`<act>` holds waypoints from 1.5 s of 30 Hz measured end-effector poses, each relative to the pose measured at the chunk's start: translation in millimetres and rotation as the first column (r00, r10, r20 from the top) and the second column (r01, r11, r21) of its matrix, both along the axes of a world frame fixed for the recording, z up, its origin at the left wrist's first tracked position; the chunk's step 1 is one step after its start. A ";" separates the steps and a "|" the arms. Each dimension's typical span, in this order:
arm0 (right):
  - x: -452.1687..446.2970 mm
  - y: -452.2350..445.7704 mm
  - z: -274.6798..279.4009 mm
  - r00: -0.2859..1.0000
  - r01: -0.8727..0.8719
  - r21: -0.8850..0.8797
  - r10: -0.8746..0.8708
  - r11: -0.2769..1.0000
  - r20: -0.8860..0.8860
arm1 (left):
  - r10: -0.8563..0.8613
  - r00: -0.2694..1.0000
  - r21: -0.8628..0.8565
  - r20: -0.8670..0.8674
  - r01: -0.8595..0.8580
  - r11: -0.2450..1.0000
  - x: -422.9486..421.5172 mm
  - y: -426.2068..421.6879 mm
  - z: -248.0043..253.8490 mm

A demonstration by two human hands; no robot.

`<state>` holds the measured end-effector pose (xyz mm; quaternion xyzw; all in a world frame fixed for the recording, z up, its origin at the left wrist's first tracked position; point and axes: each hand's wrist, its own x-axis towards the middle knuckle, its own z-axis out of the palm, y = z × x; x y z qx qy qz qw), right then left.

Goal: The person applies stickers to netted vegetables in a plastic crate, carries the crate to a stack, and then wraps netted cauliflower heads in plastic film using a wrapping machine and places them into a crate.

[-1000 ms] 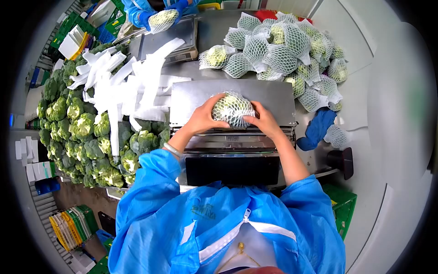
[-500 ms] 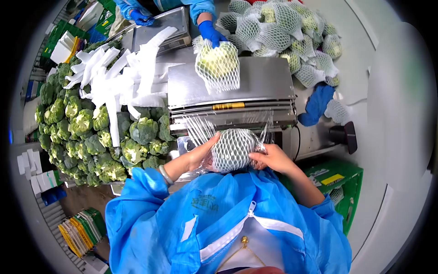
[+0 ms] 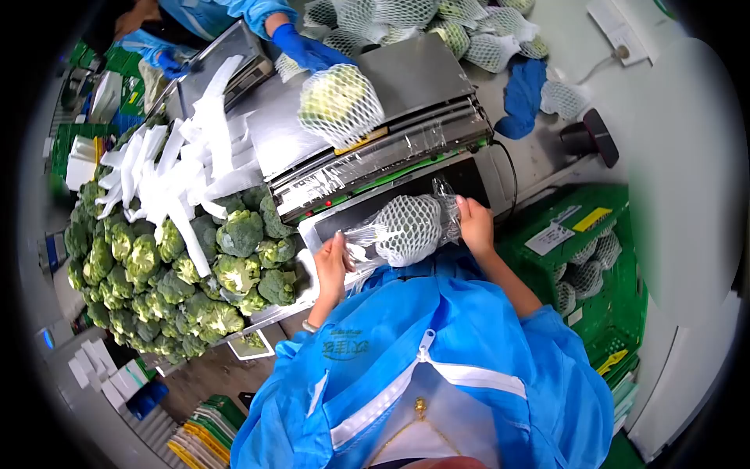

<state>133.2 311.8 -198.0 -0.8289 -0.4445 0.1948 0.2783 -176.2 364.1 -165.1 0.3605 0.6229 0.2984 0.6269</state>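
A greenish vegetable head in a white foam net (image 3: 408, 230) sits in front of my body, wrapped in clear plastic film (image 3: 363, 238). My left hand (image 3: 331, 266) pinches the gathered film at the left end. On the other side, my right hand (image 3: 475, 224) grips the film at the right end. The net itself lies between my hands, with neither hand on it. Beneath it is the dark plate (image 3: 391, 194) of a metal wrapping machine (image 3: 367, 160), whose film roll lies just beyond.
A co-worker's blue-gloved hand (image 3: 308, 48) holds a pale netted head (image 3: 341, 102) over the machine. Broccoli (image 3: 156, 266) is heaped at left under white foam nets (image 3: 180, 164). A green crate (image 3: 578, 227) with netted heads stands at right; more netted heads (image 3: 492, 51) lie at the back.
My hands have moved apart, from the netted head's sides to the film ends. The film no longer stretches up to the machine. My view has turned, and the co-worker's netted head appears nearer.
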 end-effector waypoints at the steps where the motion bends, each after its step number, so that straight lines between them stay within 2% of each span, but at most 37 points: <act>1: -1.9 -3.0 -4.3 0.988 -0.057 -0.031 0.061 0.998 0.145 | -0.068 0.992 0.085 -0.108 0.077 0.993 -7.3 6.4 -21.7; 2: -5.9 -2.2 -5.7 0.951 -0.106 -0.068 0.121 0.992 0.286 | -0.085 0.838 0.352 -0.539 0.316 0.881 -6.5 7.0 -45.2; 3: -8.1 0.9 -8.0 0.890 -0.142 -0.108 0.175 0.984 0.422 | 0.080 0.544 0.458 -0.835 0.607 0.650 3.7 15.6 -46.5; 4: -8.9 0.9 -20.7 0.870 -0.208 -0.002 0.186 0.978 0.457 | 0.026 0.350 0.286 -0.936 0.715 0.638 12.7 16.1 -45.0; 5: -10.1 1.3 -26.1 0.847 -0.279 0.088 0.202 0.956 0.492 | 0.000 0.270 0.223 -0.963 0.797 0.561 22.3 21.4 -48.8; 7: -22.3 2.9 -42.5 0.834 -0.353 0.152 0.236 0.923 0.498 | 0.062 0.388 0.384 -0.920 0.852 0.356 47.8 29.3 -64.2; 8: -27.9 4.5 -35.1 0.889 -0.283 0.185 0.186 0.941 0.418 | 0.050 0.391 0.386 -0.919 0.870 0.306 57.0 28.9 -72.1; 9: -32.5 4.5 -23.1 0.934 -0.210 0.219 0.129 0.953 0.334 | -0.041 0.446 0.399 -0.894 0.835 0.378 67.9 30.4 -57.9; 10: -32.7 1.5 -14.9 0.992 -0.123 0.136 0.127 0.983 -0.018 | -0.162 0.680 0.584 -0.716 0.709 0.396 74.8 29.1 -58.5; 11: -31.9 -8.5 -4.3 0.965 -0.213 0.296 0.247 0.931 -0.084 | -0.278 0.839 0.711 -0.468 0.544 0.445 79.6 22.6 -57.7; 12: -37.6 -25.1 6.3 0.918 -0.279 0.447 0.372 0.850 -0.135 | -0.288 0.840 0.753 -0.460 0.541 0.374 85.2 11.1 -33.9; 13: -43.1 -42.2 13.0 0.854 -0.321 0.591 0.496 0.740 -0.158 | -0.331 0.841 0.742 -0.427 0.536 0.404 88.4 0.1 -4.5; 14: -52.9 -55.4 3.3 0.756 -0.299 0.539 0.540 0.787 -0.369 | -0.355 0.794 0.723 -0.493 0.601 0.340 81.8 -7.7 9.3; 15: -60.9 -59.0 18.9 0.624 -0.286 0.483 0.544 0.827 -0.562 | -0.382 0.832 0.812 -0.402 0.517 0.270 88.4 -13.1 28.6; 16: -59.3 -75.5 39.4 0.442 -0.258 0.468 0.534 0.845 -0.720 | -0.421 0.850 0.883 -0.317 0.427 0.195 95.1 -18.5 48.0; 17: -54.9 -82.7 101.7 0.231 -0.234 0.454 0.502 0.860 -0.833 | -0.508 0.763 0.851 -0.400 0.515 0.104 90.9 -17.7 57.9; 18: -51.9 -86.7 131.5 0.309 -0.258 0.441 0.506 0.860 -0.805 | -0.570 0.764 0.849 -0.303 0.488 0.203 95.7 -19.4 63.8; 20: -34.6 -95.3 155.6 0.371 -0.383 0.438 0.569 0.813 -0.733 | -0.655 0.748 0.792 -0.105 0.462 0.400 109.3 -28.8 74.8; 21: -28.9 -98.9 159.4 0.382 -0.433 0.427 0.591 0.794 -0.711 | -0.717 0.689 0.752 -0.109 0.529 0.393 124.1 -33.3 83.4; 24: -9.1 -116.5 172.9 0.543 -0.379 0.661 0.734 0.647 -0.408 | -0.869 0.488 0.656 -0.081 0.683 0.322 184.8 -61.9 99.3; 25: -0.5 -126.9 175.5 0.638 -0.379 0.687 0.713 0.620 -0.291 | -0.915 0.401 0.650 -0.051 0.708 0.274 202.1 -76.2 99.1; 27: 18.9 -152.1 180.4 0.789 -0.396 0.722 0.613 0.568 -0.049 | -0.963 0.267 0.586 0.042 0.774 0.240 228.2 -100.7 104.3; 28: 31.4 -173.2 189.0 0.865 -0.431 0.625 0.494 0.651 0.082 | -0.973 0.215 0.553 0.087 0.802 0.227 240.0 -110.7 107.3; 29: 42.7 -192.7 195.5 0.904 -0.411 0.626 0.385 0.662 0.186 | -0.973 0.180 0.499 0.143 0.836 0.228 244.9 -114.2 116.4; 31: 63.2 -227.8 207.9 0.913 -0.373 0.632 0.149 0.679 0.379 | -0.964 0.140 0.411 0.228 0.883 0.226 260.7 -123.3 130.1; 32: 79.1 -243.1 218.5 0.869 -0.378 0.631 0.025 0.677 0.493 | -0.956 0.136 0.371 0.262 0.900 0.229 268.0 -126.0 135.9; 33: 91.1 -253.0 217.9 0.928 -0.296 0.684 0.030 0.666 0.372 | -0.946 0.133 0.337 0.295 0.912 0.233 278.4 -132.1 141.2; 34: 102.4 -266.8 217.4 0.966 -0.172 0.748 0.258 0.641 0.001 | -0.935 0.141 0.305 0.325 0.921 0.244 288.9 -138.8 144.1; 35: 113.1 -283.2 217.0 0.813 -0.029 0.762 0.459 0.647 -0.358 | -0.923 0.151 0.272 0.353 0.928 0.255 299.4 -146.0 146.4; 36: 117.5 -305.4 219.8 0.655 -0.034 0.625 0.490 0.780 -0.576 | -0.909 0.162 0.244 0.383 0.932 0.269 311.9 -154.0 148.1; 37: 121.9 -316.0 218.7 0.721 -0.128 0.613 0.497 0.780 -0.482 | -0.894 0.177 0.220 0.411 0.933 0.286 324.8 -160.8 148.7; 39: 131.1 -329.3 217.9 0.880 -0.138 0.566 0.362 0.813 -0.306 | -0.849 0.220 0.165 0.481 0.928 0.335 354.6 -174.0 152.9; 41: 143.7 -346.4 199.4 0.919 0.164 0.485 0.045 0.859 -0.391 | -0.751 0.276 0.084 0.600 0.912 0.402 386.5 -181.9 155.0; 42: 152.6 -352.0 193.0 0.777 0.386 0.482 0.005 0.786 -0.629 | -0.667 0.300 0.030 0.682 0.900 0.435 403.0 -185.4 156.1; 43: 154.7 -356.4 197.0 0.625 0.521 0.494 0.083 0.697 -0.776 | -0.576 0.308 -0.004 0.757 0.884 0.467 418.8 -188.3 157.0; 44: 150.3 -354.9 187.9 0.616 0.580 0.564 0.136 0.588 -0.776 | -0.636 0.312 0.089 0.706 0.852 0.517 436.2 -199.4 155.7; 45: 153.1 -357.2 179.8 0.610 0.632 0.558 0.099 0.538 -0.786 | -0.747 0.339 0.265 0.571 0.785 0.559 456.7 -214.7 145.4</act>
